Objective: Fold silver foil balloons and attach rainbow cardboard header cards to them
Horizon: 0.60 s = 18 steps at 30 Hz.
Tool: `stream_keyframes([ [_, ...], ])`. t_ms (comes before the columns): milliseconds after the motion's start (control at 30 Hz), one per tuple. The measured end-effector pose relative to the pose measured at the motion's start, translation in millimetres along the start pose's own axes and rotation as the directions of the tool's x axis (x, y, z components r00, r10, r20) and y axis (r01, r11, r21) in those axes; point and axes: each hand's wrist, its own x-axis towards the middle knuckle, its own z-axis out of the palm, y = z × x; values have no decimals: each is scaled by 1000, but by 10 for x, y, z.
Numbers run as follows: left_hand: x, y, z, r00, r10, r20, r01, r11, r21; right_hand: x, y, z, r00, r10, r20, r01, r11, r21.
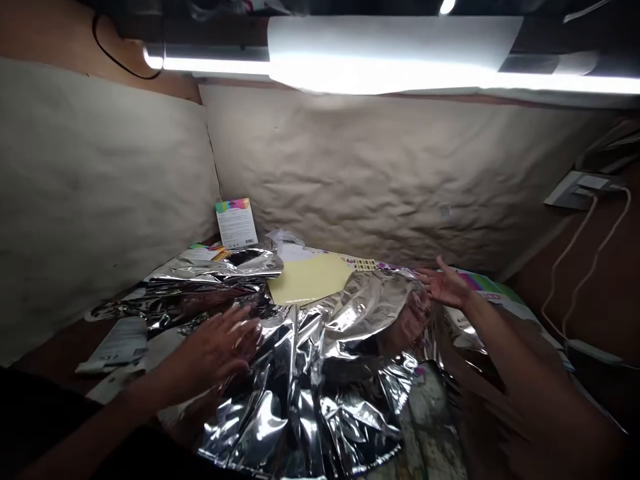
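Note:
A large sheet of shiny silver foil (300,373), creased and reflective, spreads over the table in front of me. My left hand (223,343) is above or on its left part, fingers stretched out, holding nothing; I cannot tell whether it touches the foil. At the foil's far right edge is my right hand (445,285), open with the thumb raised and the fingertips near or against the sheet. Between the hands, toward the back, a pale yellow sheet (310,279) lies partly under the foil. More bunched foil (215,272) lies at the back left.
A colorful printed card package (237,223) leans in the back left corner. A bright tube light (215,65) hangs low across the top. White cables (570,260) run down from a wall socket (580,190) at the right. A white package (117,343) lies at the left.

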Motion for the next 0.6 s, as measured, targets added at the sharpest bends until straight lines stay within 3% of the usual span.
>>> stream_keyframes([
  [67, -51, 120, 136, 993, 11, 121, -5, 999, -53, -57, 143, 10, 1000, 15, -18, -17, 997, -74],
  [167, -66, -10, 215, 972, -19, 236, 44, 994, -100, -40, 215, -2, 995, -13, -97, -5, 984, -181],
  [333, -96, -477, 109, 962, 11, 272, 46, 979, -201, 209, -45, -238, 971, -84, -224, -9, 923, -384],
  [433, -98, -587, 48, 966, -17, 259, 74, 974, -212, 405, -137, -245, 957, -158, -242, 7, 850, -527],
  [500, -52, -476, 31, 976, -52, 210, 94, 976, -198, 539, -135, -127, 950, -226, -218, 47, 788, -614],
  [600, 74, 16, 40, 990, 0, 140, 27, 981, -190, 726, -145, 137, 932, -332, -145, 134, 688, -714],
])
